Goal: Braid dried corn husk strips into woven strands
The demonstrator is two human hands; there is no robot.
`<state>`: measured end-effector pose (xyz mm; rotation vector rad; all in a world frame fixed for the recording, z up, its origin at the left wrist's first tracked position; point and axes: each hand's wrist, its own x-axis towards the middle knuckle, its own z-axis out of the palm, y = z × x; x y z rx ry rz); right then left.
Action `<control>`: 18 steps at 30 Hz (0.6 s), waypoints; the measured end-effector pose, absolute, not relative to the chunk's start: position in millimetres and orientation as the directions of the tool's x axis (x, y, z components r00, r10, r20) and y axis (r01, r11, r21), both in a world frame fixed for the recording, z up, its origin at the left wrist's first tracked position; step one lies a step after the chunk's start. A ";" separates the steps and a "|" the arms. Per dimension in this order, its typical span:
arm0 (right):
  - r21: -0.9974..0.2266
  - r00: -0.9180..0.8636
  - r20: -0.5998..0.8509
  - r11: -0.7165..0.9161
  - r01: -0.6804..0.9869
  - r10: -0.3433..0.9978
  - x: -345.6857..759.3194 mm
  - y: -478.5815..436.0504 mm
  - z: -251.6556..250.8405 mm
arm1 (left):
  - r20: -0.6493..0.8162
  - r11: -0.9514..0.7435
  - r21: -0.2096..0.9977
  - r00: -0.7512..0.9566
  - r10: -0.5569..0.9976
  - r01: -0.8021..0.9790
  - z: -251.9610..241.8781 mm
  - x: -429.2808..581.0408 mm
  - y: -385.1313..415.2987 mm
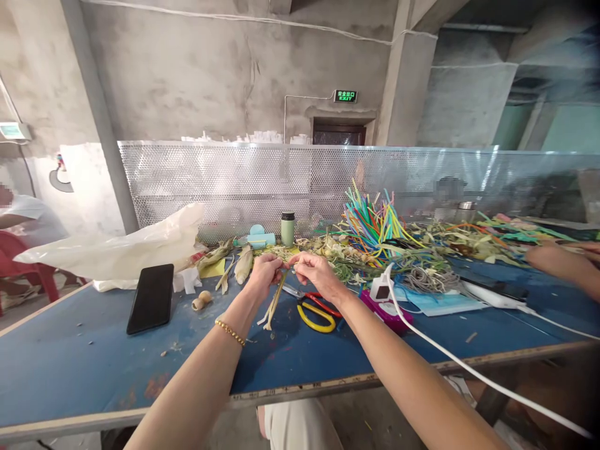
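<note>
Both hands at frame centre, fingertips nearly meeting. Left hand [268,272]: fingers pinched closed on pale dry strips [275,302], which hang below the fingers, ends near the blue tabletop [197,369]. Right hand [313,272]: fingers curled in beside the strips' upper end; cannot tell whether it grips them. 1 pair of scissors [317,317], 1 handle red and 1 yellow, just right of the strips. 1 black phone [150,299] at left of frame; multicoloured stems [372,219] bundled right of centre; 1 green bottle [287,231] beyond the hands.
</note>
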<state>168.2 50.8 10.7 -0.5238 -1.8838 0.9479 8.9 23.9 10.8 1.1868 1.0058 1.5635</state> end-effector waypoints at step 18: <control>-0.904 -0.475 0.422 0.396 -0.160 0.772 153.8 55.2 -9.9 | 0.364 -0.365 0.931 -0.147 0.920 0.021 5.1 10.8 30.2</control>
